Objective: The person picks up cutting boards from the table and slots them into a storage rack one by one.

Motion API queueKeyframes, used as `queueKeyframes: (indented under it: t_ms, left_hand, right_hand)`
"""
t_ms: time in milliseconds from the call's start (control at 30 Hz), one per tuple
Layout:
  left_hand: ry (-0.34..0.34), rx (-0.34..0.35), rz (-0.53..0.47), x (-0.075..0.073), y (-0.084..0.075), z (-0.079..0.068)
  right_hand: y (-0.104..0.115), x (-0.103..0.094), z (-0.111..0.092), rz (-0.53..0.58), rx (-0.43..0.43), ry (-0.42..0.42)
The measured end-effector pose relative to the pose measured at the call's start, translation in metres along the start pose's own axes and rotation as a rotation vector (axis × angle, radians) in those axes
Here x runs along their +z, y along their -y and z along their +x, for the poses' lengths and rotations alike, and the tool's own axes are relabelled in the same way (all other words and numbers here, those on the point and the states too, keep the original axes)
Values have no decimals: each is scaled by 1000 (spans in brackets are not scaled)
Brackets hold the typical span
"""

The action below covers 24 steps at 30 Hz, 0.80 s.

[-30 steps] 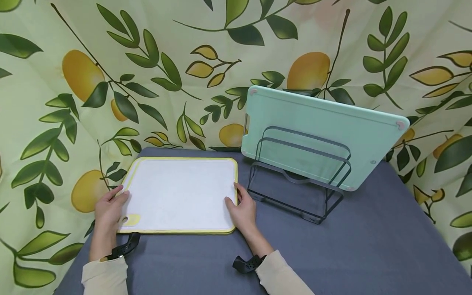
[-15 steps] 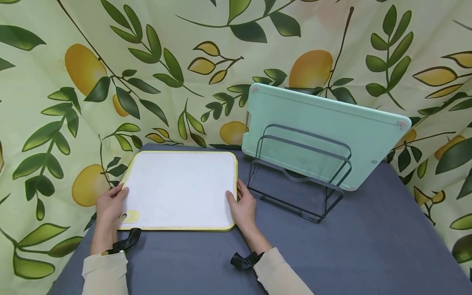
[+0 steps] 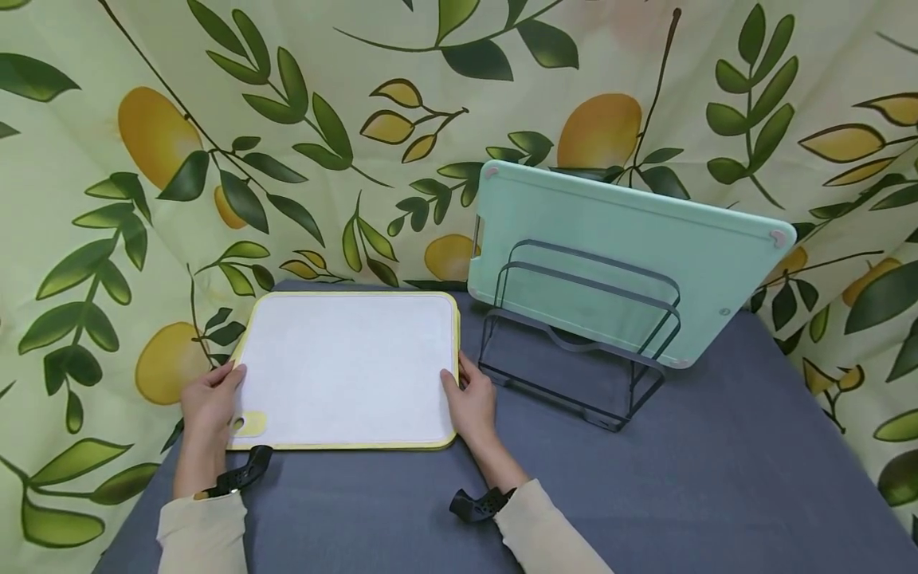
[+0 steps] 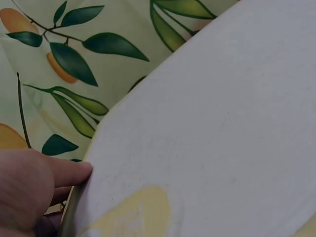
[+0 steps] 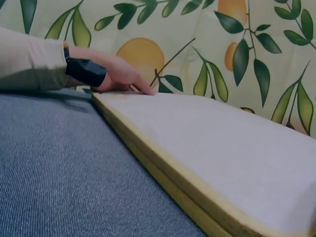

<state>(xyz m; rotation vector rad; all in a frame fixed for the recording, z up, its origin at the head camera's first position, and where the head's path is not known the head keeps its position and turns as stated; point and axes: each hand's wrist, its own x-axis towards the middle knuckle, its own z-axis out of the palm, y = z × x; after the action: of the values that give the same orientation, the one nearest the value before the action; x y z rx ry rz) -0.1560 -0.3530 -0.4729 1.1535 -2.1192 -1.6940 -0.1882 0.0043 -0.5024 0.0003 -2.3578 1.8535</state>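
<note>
A white cutting board (image 3: 347, 367) with a yellow rim lies across the left part of the table. Its near edge shows two yellow layers (image 5: 163, 173) in the right wrist view, one above the other. My left hand (image 3: 208, 410) grips the board's left edge, its thumb on the white face near a yellow corner patch (image 3: 251, 424). At the right edge, my right hand (image 3: 473, 402) holds the board with the thumb on top; the other fingers are partly hidden at the side. The right wrist view also shows the left hand (image 5: 121, 74) at the far corner.
Right of the board stands a dark wire rack (image 3: 574, 343). A large mint-green cutting board (image 3: 610, 231) leans tilted in it. A blue-grey cloth (image 3: 717, 462) covers the table, and a leaf-and-fruit patterned curtain (image 3: 301, 48) hangs behind.
The white board's far edge has shifted slightly away from me, both hands going along with it. The rack and mint-green board stay in place; the head view has shifted a little.
</note>
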Motion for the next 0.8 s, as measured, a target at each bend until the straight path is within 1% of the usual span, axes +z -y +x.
queueKeyframes:
  t_ms: [233, 333, 467, 533, 633, 733, 800]
  left_hand:
    - [-17, -6, -30, 1, 1, 1]
    - [-15, -16, -51, 0, -1, 1]
    - [-15, -8, -74, -2, -3, 0]
    - [-24, -6, -78, -2, -3, -1]
    - [-30, -4, -90, -2, -3, -2]
    - [-19, -7, -107, -3, -4, -5]
    - [-17, -22, -128, -4, -7, -6]
  right_hand:
    - [1, -2, 2, 46, 56, 0]
    - [3, -3, 2, 18, 59, -10]
    - [7, -6, 2, -39, 61, -28]
    - [10, -7, 3, -50, 71, -29]
    - [12, -9, 3, -33, 85, -28]
    - [13, -11, 3, 22, 110, -9]
    - [14, -12, 3, 56, 130, 4]
